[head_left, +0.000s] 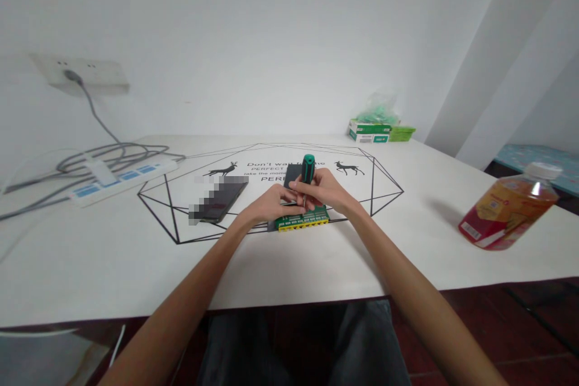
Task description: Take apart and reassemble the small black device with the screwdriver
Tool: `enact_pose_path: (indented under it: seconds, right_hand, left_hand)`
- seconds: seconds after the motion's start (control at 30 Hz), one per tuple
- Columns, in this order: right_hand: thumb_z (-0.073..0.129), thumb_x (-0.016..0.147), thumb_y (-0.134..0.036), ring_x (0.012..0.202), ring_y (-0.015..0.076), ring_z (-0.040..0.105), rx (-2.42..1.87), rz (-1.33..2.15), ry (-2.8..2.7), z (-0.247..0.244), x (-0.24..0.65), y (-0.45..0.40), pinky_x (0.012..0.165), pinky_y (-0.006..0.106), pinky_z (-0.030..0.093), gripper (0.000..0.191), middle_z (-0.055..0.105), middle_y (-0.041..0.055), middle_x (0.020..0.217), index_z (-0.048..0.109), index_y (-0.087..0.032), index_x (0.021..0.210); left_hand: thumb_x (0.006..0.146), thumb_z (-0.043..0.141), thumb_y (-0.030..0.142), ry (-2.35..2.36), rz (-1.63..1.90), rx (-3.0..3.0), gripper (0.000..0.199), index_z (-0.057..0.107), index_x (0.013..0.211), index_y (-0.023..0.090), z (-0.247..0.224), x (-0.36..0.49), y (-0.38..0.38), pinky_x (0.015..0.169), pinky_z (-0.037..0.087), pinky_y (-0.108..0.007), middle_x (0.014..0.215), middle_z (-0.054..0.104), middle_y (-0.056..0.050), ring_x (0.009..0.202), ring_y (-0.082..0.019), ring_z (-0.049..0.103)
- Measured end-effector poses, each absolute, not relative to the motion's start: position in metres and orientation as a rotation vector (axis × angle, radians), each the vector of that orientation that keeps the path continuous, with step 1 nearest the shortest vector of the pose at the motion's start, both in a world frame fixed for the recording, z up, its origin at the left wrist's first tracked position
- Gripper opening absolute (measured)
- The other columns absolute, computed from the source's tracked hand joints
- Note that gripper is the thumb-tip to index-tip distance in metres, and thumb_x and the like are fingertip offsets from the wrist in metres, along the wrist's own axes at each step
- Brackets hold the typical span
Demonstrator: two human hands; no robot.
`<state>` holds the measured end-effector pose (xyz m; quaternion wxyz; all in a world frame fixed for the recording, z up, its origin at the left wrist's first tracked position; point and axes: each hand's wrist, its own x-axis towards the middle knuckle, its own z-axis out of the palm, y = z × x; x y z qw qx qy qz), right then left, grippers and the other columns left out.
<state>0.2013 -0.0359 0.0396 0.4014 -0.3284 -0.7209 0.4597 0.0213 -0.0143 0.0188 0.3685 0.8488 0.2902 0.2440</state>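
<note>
The green circuit board [301, 219] lies flat on the near-middle part of the counter [298, 271], with its yellow strip along the near edge, directly under your hands. Treat it as light, stiff and probably fragile: the small parts on its face look easy to scrape or knock. Grip it by the left and right edges; avoid pressing on the face. Your right hand [326, 187] holds the screwdriver [309, 167] nearly upright, wrapped low on the green-and-black handle. The handle should be firm and unlikely to slip; the tip is hidden, so its contact with the board cannot be confirmed. Your left hand [274, 202] reaches over the board's left side, fingers gathered near the shaft; whether they pinch anything cannot be told. Both hands cover much of the board's far part. Just beyond them, a dark flat object [293, 174] limits space on the far side. To the left lies a phone [228, 198], and farther left a power strip [124, 181] with coiled cable [113, 151]. A bottle [509, 211] stands well apart on the right; boxes [371, 130] sit at the far right.
</note>
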Motion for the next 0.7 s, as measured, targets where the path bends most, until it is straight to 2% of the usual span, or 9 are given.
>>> enact_pose_path:
  seconds: [0.33, 0.53, 0.7]
  right_hand:
    - [0.067, 0.077, -0.05, 0.039, 0.0068, 0.049, -0.832, 1.181, -1.812, 0.0414, 0.1993, -0.0383, 0.035, 0.02, 0.029, 0.039, 0.061, 0.0007, 0.052, 0.06, -0.014, 0.063]
    - [0.061, 0.081, -0.054, 0.036, 0.0064, 0.045, -0.864, 1.164, -1.79, 0.0419, 0.1985, -0.0395, 0.035, 0.02, 0.028, 0.046, 0.054, -0.0001, 0.042, 0.059, -0.015, 0.057]
    - [0.061, 0.081, -0.055, 0.037, 0.007, 0.046, -0.835, 1.163, -1.813, 0.0406, 0.199, -0.038, 0.036, 0.021, 0.03, 0.047, 0.056, 0.0009, 0.044, 0.06, -0.015, 0.056]
  left_hand:
    - [0.068, 0.075, 0.033, 0.781, 0.696, 2.108, 0.022, 0.066, 0.064, 0.014, 0.0179, 0.0245, -0.014, 0.073, 0.049, -0.028, 0.077, 0.073, -0.005, 0.074, -0.016, 0.065]
    - [0.074, 0.071, 0.033, 0.726, 0.624, 2.121, 0.018, 0.071, 0.073, 0.015, 0.019, 0.0223, -0.0141, 0.075, 0.049, -0.029, 0.081, 0.073, -0.005, 0.076, -0.016, 0.064]
    - [0.074, 0.07, 0.031, 0.703, 0.632, 2.15, 0.018, 0.072, 0.07, 0.014, 0.0176, 0.0204, -0.0112, 0.079, 0.048, -0.029, 0.086, 0.074, -0.006, 0.082, -0.018, 0.065]
